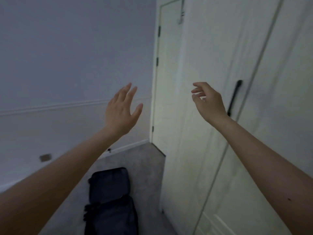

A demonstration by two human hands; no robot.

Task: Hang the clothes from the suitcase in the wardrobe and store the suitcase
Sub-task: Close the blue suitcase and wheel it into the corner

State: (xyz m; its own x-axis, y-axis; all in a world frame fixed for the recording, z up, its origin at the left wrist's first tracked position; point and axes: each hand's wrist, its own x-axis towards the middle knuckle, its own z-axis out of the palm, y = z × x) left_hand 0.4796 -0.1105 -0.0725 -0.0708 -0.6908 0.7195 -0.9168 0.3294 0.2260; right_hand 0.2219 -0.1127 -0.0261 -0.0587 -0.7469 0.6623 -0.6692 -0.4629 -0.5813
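Observation:
A dark blue-black soft suitcase (111, 202) lies on the grey carpet low in the middle of the view, its lid down. The white wardrobe (211, 150) fills the right side with its doors shut; a black bar handle (234, 97) runs down one door. My left hand (121, 111) is raised in front of the wall, fingers spread, holding nothing. My right hand (209, 102) is up in front of the wardrobe door, fingers loosely curled and apart, empty, a little left of the black handle. No clothes are in sight.
A white room door (166, 82) with black hinges stands shut in the corner beyond the wardrobe. The pale wall on the left has a dado rail (50, 107), a socket plate (45, 157) and a white skirting board. Grey carpet (145, 167) runs between wall and wardrobe.

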